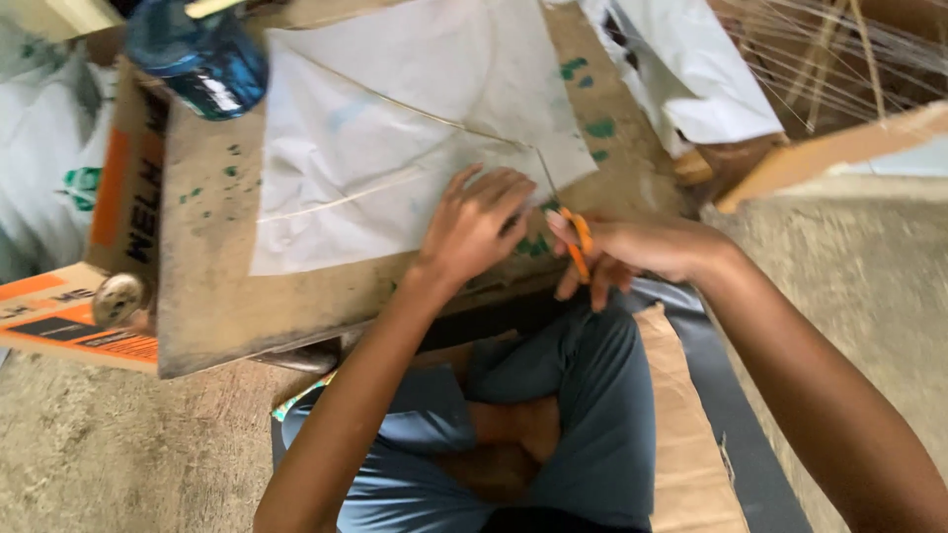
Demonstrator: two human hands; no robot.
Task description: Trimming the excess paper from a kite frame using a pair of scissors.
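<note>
A white paper sheet with thin sticks across it lies on a worn wooden board. My left hand presses flat on the sheet's near corner, fingers spread. My right hand grips a small pair of orange-handled scissors at the sheet's near right edge, next to the left fingertips. The blades are mostly hidden by my fingers.
A blue jar stands at the board's far left corner. Cardboard boxes sit to the left, with a round metal lid on one. More white sheets and thin sticks lie at the far right. My crossed legs rest on cardboard below.
</note>
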